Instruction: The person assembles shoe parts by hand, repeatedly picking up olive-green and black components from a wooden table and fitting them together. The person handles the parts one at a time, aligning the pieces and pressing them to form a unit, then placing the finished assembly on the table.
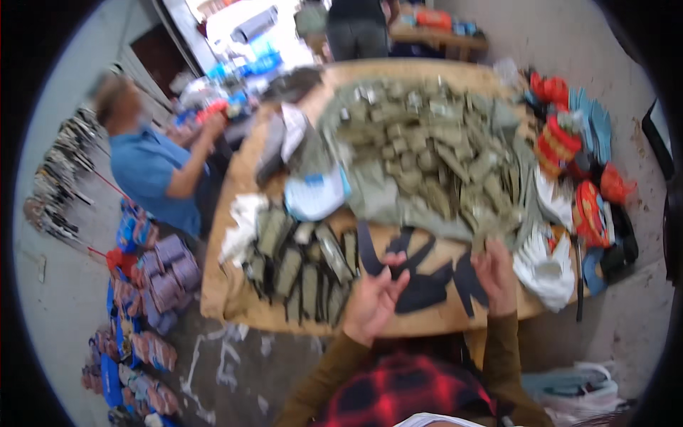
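My left hand is over the table's near edge, palm partly up and fingers apart, with nothing plainly in it. Several dark navy fabric strips lie just beyond and beside it. My right hand is raised at the right end of these strips, fingertips bent together against a blurred olive piece at the pile's near edge. Whether the fingers grip that piece is too blurred to tell. A large heap of rolled olive fabric pieces lies on a grey-green cloth. Left of my left hand are bundled olive-and-black rolls.
The wooden table curves around the near side. White cloths and red-and-yellow bundles line its right edge. A blue-and-white packet lies left of the cloth. A person in a blue shirt stands left; tied bundles stack below.
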`<state>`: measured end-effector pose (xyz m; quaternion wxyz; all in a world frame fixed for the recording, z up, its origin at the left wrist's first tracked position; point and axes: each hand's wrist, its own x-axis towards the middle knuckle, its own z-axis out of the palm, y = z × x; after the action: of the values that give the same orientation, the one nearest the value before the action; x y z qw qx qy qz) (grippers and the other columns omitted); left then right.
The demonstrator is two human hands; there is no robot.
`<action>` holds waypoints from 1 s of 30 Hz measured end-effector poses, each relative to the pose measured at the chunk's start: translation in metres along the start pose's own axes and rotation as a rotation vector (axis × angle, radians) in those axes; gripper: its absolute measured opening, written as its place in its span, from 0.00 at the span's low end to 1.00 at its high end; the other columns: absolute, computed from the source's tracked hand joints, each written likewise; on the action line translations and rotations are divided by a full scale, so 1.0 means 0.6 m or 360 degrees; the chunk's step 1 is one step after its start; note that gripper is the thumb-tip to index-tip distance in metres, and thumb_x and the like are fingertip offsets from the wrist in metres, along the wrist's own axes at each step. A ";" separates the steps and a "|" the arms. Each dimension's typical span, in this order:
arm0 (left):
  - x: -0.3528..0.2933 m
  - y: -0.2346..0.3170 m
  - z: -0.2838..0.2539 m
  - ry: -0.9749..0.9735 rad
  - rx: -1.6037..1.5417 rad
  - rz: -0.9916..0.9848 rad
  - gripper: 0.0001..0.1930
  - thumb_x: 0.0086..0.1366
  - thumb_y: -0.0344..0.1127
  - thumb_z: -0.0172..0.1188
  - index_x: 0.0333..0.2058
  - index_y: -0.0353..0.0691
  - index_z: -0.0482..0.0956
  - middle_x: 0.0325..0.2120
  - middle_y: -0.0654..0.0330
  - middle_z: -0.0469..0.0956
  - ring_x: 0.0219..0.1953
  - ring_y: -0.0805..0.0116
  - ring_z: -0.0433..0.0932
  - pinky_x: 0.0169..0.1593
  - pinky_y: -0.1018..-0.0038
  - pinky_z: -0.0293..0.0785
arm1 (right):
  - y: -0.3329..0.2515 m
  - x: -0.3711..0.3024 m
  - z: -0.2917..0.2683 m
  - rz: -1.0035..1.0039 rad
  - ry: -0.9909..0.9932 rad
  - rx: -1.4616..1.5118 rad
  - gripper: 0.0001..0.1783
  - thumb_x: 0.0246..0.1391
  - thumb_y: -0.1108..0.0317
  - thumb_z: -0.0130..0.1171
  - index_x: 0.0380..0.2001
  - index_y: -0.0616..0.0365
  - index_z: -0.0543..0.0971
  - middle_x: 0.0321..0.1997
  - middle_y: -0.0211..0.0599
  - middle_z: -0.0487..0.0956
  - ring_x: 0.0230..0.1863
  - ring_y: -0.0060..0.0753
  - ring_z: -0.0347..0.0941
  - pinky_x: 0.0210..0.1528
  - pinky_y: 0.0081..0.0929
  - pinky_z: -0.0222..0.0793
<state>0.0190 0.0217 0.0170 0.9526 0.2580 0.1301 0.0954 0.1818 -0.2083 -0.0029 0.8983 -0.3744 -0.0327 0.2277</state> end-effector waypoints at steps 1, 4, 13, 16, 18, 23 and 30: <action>-0.009 -0.006 0.000 0.0050 -0.0079 -0.0024 0.14 0.71 0.26 0.45 0.53 0.31 0.69 0.60 0.53 0.67 0.58 0.64 0.71 0.63 0.68 0.70 | -0.004 -0.021 0.025 -0.0026 -0.0009 -0.0174 0.12 0.61 0.70 0.56 0.46 0.58 0.73 0.40 0.33 0.79 0.34 0.26 0.78 0.35 0.27 0.78; -0.041 -0.013 0.009 0.0090 -0.0215 -0.0135 0.16 0.71 0.28 0.45 0.55 0.31 0.68 0.60 0.51 0.67 0.60 0.61 0.70 0.66 0.65 0.66 | -0.010 -0.065 0.119 -0.0038 -0.0144 -0.0559 0.13 0.58 0.73 0.58 0.46 0.63 0.72 0.43 0.39 0.78 0.39 0.29 0.78 0.36 0.28 0.78; -0.062 -0.041 0.011 0.0134 -0.0517 -0.0381 0.19 0.75 0.41 0.41 0.59 0.38 0.64 0.56 0.54 0.70 0.59 0.64 0.69 0.67 0.63 0.65 | 0.047 -0.095 0.156 -0.0512 -0.0614 -0.1715 0.19 0.50 0.74 0.65 0.45 0.66 0.74 0.38 0.43 0.80 0.39 0.34 0.80 0.39 0.28 0.76; -0.063 -0.046 0.003 0.0033 -0.0627 -0.0396 0.19 0.76 0.40 0.41 0.60 0.40 0.64 0.58 0.56 0.68 0.61 0.64 0.68 0.67 0.62 0.65 | 0.053 -0.099 0.168 -0.0544 -0.0693 -0.1859 0.19 0.51 0.73 0.66 0.45 0.66 0.74 0.37 0.45 0.80 0.36 0.39 0.81 0.36 0.29 0.76; -0.064 -0.047 0.002 0.0022 -0.0616 -0.0399 0.19 0.76 0.39 0.40 0.61 0.41 0.62 0.59 0.56 0.68 0.61 0.63 0.68 0.67 0.61 0.64 | 0.058 -0.096 0.155 -0.0588 -0.0622 -0.1825 0.19 0.51 0.73 0.66 0.45 0.66 0.74 0.37 0.45 0.79 0.36 0.40 0.82 0.36 0.30 0.76; -0.068 -0.059 -0.006 0.0153 -0.0442 -0.0361 0.20 0.76 0.37 0.39 0.62 0.40 0.60 0.59 0.55 0.67 0.61 0.62 0.68 0.68 0.62 0.64 | 0.055 -0.099 0.145 -0.0524 -0.0528 -0.1741 0.19 0.51 0.73 0.66 0.45 0.66 0.73 0.37 0.45 0.79 0.37 0.41 0.82 0.35 0.32 0.77; -0.074 -0.060 -0.021 0.0069 -0.0646 -0.0411 0.20 0.76 0.40 0.40 0.61 0.38 0.62 0.57 0.55 0.69 0.59 0.63 0.69 0.64 0.64 0.68 | 0.057 -0.104 0.156 -0.0573 -0.0856 -0.2117 0.18 0.52 0.74 0.64 0.46 0.64 0.73 0.39 0.45 0.80 0.37 0.43 0.82 0.35 0.32 0.78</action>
<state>-0.0230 -0.0137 -0.0033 0.9862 0.0404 0.1605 0.0026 0.0913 -0.1528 0.0480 0.4661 -0.7597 -0.4438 0.0927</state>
